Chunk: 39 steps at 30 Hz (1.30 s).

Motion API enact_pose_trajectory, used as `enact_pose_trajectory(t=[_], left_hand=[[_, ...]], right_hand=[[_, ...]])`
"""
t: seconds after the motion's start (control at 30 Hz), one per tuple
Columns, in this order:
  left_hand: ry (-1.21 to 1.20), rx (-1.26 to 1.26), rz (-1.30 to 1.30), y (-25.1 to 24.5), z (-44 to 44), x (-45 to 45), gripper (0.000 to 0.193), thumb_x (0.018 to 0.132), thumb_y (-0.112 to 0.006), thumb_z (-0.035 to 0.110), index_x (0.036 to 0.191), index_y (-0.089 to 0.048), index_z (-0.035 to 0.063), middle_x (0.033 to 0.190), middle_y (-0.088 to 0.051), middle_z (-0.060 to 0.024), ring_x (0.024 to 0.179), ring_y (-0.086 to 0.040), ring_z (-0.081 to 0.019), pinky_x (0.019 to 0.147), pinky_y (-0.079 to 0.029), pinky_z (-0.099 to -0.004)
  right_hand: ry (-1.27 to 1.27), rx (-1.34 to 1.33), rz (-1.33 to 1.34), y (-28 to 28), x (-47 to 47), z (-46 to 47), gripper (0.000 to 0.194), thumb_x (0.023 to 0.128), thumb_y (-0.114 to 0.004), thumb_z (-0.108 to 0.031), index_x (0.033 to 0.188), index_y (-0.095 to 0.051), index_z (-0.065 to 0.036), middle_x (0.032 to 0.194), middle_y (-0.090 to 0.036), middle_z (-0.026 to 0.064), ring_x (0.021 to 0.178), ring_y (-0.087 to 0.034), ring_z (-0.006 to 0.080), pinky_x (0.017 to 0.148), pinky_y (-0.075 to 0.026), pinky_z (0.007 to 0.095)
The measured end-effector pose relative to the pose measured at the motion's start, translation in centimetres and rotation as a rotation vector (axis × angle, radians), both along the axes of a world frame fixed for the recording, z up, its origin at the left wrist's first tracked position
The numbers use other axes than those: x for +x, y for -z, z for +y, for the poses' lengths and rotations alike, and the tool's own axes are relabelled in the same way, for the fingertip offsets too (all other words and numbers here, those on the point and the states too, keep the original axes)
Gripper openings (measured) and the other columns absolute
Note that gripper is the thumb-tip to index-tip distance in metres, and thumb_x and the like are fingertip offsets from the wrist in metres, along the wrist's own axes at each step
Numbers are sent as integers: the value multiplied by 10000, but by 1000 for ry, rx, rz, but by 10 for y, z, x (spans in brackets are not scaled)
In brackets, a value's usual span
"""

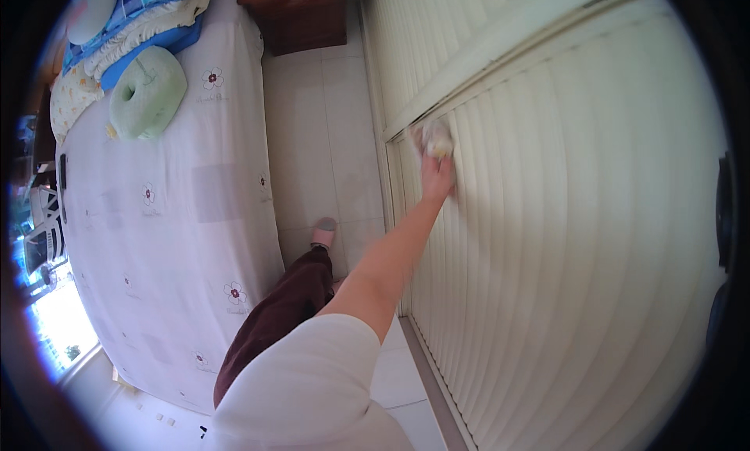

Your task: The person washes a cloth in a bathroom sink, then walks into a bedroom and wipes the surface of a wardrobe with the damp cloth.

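My right hand (438,178) reaches out along a cream ribbed sliding door (539,193), gripping a crumpled whitish cloth (437,137). The cloth is pressed to the door's ribbed face, close to its frame edge (404,132). A small yellow patch shows on the cloth; slight blur hides its finer detail. My left hand is out of view.
A bed (158,234) with a flower-patterned sheet fills the left side. On it lie a green ring-shaped cushion (149,94) and folded bedding (146,38). A reddish-brown wooden cabinet (299,17) stands ahead. My slippered foot (323,233) is on the tiled floor (299,135).
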<state>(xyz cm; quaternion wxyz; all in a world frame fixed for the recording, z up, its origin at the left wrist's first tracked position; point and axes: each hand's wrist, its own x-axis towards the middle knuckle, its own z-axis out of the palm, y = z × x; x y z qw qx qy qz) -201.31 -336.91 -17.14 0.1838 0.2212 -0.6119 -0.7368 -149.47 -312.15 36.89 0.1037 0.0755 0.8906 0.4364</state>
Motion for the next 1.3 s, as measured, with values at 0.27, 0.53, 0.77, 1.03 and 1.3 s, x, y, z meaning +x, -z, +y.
enact_pose_trajectory(t=[0.27, 0.53, 0.77, 1.03, 1.3], left_hand=[[476, 403, -272, -44, 74, 191, 495, 948, -536, 261, 1365, -393, 33, 1265, -497, -171, 1147, -488, -305, 916, -456, -384], [27, -163, 72, 34, -19, -33, 381, 841, -560, 113, 1216, -526, 50, 1171, -570, -153, 1088, -524, -332, 949, -397, -425], [120, 126, -480, 143, -36, -9, 302, 875, -546, 219, 1114, -566, 37, 1161, -587, -166, 1049, -547, -370, 868, -458, -467], [65, -231, 280, -122, -30, -26, 499, 685, -726, 134, 1162, -582, 111, 1262, -516, -146, 1148, -487, -379, 959, -404, -483], [-6, -231, 623, -152, -24, -50, 274, 642, -716, 194, 894, -617, 157, 1252, -494, -110, 1083, -451, -333, 879, -347, -477]], right_hand=[[26, -42, 121, 15, 3, -30, 120, 808, -611, -263, 777, -660, -158, 785, -611, 56, 797, -553, 315, 759, -389, 513], [5, -40, 9, 7, 15, -6, 82, 781, -622, -207, 818, -666, -148, 850, -627, 61, 807, -567, 311, 743, -389, 504], [-197, -115, 22, 26, -32, 3, 89, 760, -631, -169, 838, -660, -138, 845, -633, 61, 772, -570, 299, 714, -404, 485], [-170, -127, 1, 36, -54, -18, 89, 758, -631, -163, 838, -661, -137, 832, -632, 58, 749, -566, 288, 690, -406, 471], [-228, -153, -18, 40, -78, -7, 89, 757, -632, -157, 838, -661, -137, 819, -631, 54, 726, -563, 278, 666, -409, 457]])
